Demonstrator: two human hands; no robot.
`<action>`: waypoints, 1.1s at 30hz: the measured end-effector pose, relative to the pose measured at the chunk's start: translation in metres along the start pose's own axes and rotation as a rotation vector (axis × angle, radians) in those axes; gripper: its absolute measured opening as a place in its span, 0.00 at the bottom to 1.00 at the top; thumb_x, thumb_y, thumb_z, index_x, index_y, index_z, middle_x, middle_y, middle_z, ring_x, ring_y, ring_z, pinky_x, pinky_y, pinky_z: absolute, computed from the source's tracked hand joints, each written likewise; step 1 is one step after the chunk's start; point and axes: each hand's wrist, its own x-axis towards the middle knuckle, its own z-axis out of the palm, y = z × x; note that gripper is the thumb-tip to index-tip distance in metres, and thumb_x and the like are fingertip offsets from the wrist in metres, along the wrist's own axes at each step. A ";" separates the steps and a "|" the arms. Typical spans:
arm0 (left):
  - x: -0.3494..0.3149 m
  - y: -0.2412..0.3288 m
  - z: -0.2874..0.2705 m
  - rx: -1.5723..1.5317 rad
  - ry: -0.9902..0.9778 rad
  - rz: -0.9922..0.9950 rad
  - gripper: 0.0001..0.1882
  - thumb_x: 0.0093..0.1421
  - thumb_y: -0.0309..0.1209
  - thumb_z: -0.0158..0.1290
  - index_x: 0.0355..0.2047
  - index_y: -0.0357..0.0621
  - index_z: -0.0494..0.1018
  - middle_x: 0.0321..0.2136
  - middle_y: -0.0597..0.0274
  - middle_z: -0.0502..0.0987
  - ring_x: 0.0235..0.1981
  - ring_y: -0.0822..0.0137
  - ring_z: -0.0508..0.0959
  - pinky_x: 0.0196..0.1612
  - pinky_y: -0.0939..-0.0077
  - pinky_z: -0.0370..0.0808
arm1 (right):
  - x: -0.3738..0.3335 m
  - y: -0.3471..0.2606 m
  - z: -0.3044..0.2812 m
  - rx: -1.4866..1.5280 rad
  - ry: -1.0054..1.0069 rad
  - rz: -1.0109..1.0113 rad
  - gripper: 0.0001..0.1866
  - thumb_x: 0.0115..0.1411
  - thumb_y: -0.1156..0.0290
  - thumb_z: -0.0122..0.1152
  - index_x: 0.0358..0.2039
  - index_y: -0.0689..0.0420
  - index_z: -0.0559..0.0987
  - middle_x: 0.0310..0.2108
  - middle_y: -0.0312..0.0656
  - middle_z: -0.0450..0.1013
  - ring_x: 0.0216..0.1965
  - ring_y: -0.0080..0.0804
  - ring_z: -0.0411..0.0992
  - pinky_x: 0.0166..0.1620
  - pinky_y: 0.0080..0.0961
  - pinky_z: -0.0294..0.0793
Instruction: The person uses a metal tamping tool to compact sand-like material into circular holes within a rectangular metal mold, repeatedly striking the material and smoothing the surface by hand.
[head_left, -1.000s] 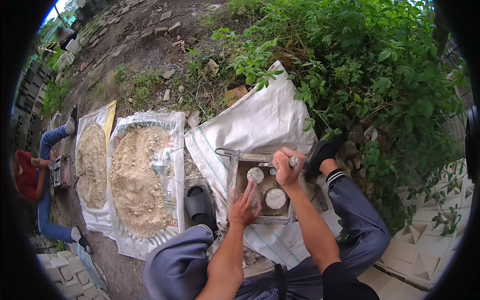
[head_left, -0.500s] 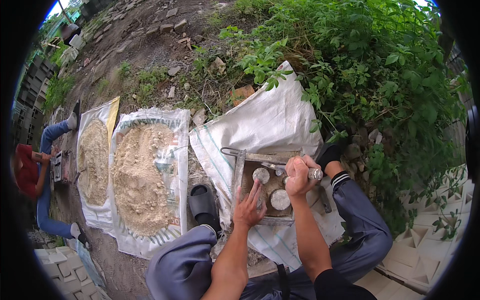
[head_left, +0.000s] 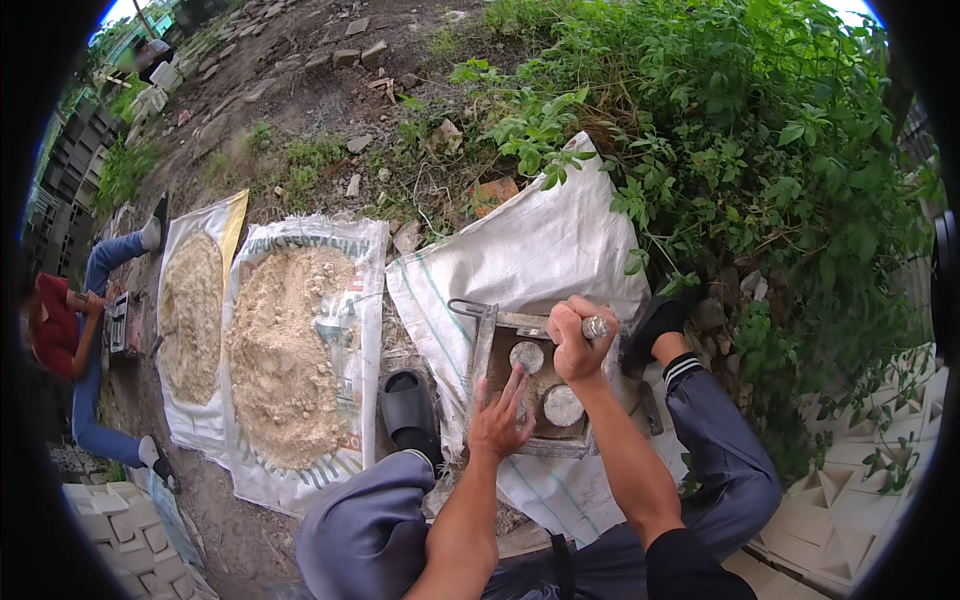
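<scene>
A rectangular, dusty metal mould lies on a white woven sack between my legs. Inside it is brown, sandy material with pale round discs, among them one at the upper left and another at the lower right. My left hand rests over the mould's left side with fingers apart, its fingertips at the upper-left disc. My right hand is closed round a tool with a pale, crusted round handle, above the mould's far right corner. The tool's working end is mostly hidden by the hand.
Two heaps of pale sandy powder lie on sacks to the left, a near one and a farther one. Beyond them a person in a red shirt works. Leafy plants crowd the far right. Patterned pale blocks stand at right.
My right hand has moved left and slightly away from me with the tool, whose handle now points more upward. My left hand stays nearly in place on the mould.
</scene>
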 end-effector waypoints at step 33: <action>0.009 0.003 -0.002 0.016 -0.063 0.011 0.38 0.53 0.42 0.50 0.64 0.50 0.55 0.67 0.68 0.49 0.50 0.70 0.74 0.67 0.54 0.43 | 0.003 0.027 -0.075 0.165 0.179 0.216 0.19 0.55 0.75 0.50 0.10 0.54 0.58 0.10 0.29 0.55 0.11 0.15 0.52 0.15 0.19 0.49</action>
